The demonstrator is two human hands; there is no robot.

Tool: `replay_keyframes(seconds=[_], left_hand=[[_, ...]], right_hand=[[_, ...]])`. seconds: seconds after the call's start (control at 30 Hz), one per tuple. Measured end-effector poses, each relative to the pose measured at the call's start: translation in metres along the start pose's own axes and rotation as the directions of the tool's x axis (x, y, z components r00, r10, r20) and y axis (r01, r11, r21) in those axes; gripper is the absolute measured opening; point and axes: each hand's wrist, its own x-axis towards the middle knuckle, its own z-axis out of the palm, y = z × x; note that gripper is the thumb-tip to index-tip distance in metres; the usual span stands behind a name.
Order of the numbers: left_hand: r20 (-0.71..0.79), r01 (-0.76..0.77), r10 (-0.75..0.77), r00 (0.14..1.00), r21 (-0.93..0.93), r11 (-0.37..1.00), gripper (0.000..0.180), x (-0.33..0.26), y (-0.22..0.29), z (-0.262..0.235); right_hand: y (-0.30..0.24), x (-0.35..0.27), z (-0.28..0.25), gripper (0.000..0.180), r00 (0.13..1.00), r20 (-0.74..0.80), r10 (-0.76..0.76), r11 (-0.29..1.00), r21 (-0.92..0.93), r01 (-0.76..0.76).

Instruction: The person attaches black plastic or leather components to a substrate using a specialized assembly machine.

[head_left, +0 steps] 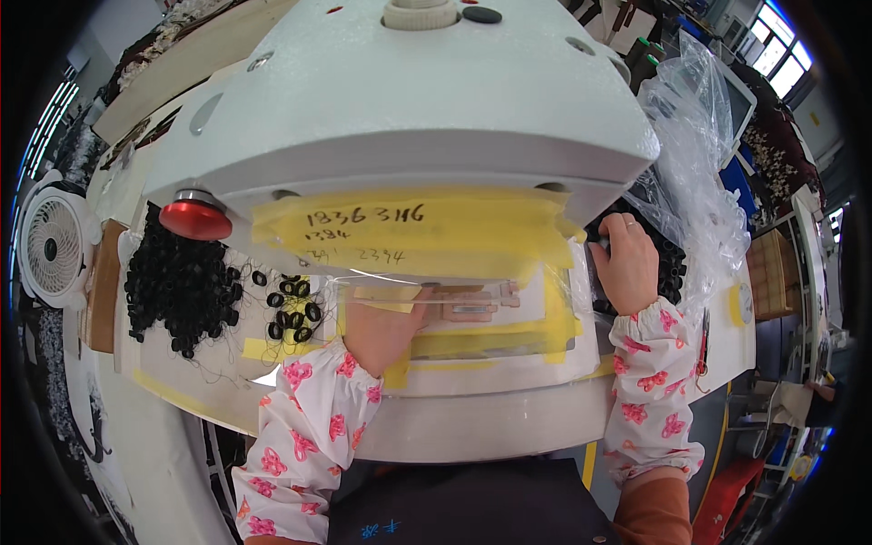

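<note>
My left hand (381, 334) reaches in under the front of a white machine (409, 100), next to a small clear fixture (472, 309) on its work plate. A clear cover and yellow tape (409, 227) hide most of its fingers, so their grip does not show. On the right, my right hand (627, 263) is at a heap of small black parts (670, 268), its fingers bent and drawn together. What lies between those fingertips is hidden. Both forearms wear white sleeve covers with pink butterflies.
Left of the machine lies a big heap of black ring-like parts (177, 286), with several loose black rings (292, 318) nearer my left hand. A red push button (195, 218) juts out from the machine. Crumpled clear plastic (690, 163) lies at right; a white fan (54, 241) stands far left.
</note>
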Motion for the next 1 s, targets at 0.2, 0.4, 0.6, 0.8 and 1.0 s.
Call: replay_keyframes(seconds=[0.2, 0.4, 0.6, 0.8, 1.0], left_hand=[[-0.023, -0.04, 0.042, 0.999, 0.067, 0.997, 0.014, -0.005, -0.007, -0.006], [0.246, 0.002, -0.025, 0.969, 0.096, 0.995, 0.017, -0.011, -0.009, -0.007], [0.05, 0.049, -0.041, 0.998, -0.177, 0.983, 0.015, 0.0, -0.004, -0.011], [0.084, -0.03, 0.065, 0.994, -0.363, 0.931, 0.012, 0.003, -0.002, -0.015], [0.06, -0.067, 0.084, 0.995, -0.247, 0.967, 0.017, -0.001, -0.014, -0.013]], right_hand=[[0.007, 0.007, 0.006, 0.02, 0.987, 0.067, -0.144, 0.954, 0.274, 0.121], [-0.011, 0.008, -0.003, 0.017, 0.988, 0.098, -0.12, 0.906, 0.419, 0.069], [-0.098, -0.016, -0.006, 0.014, 0.942, 0.245, -0.229, 0.227, 0.955, -0.193], [-0.122, -0.029, 0.013, 0.013, 0.92, 0.365, -0.144, 0.196, 0.922, -0.335], [-0.131, -0.036, -0.013, 0.014, 0.973, 0.09, -0.213, 0.42, 0.907, 0.008]])
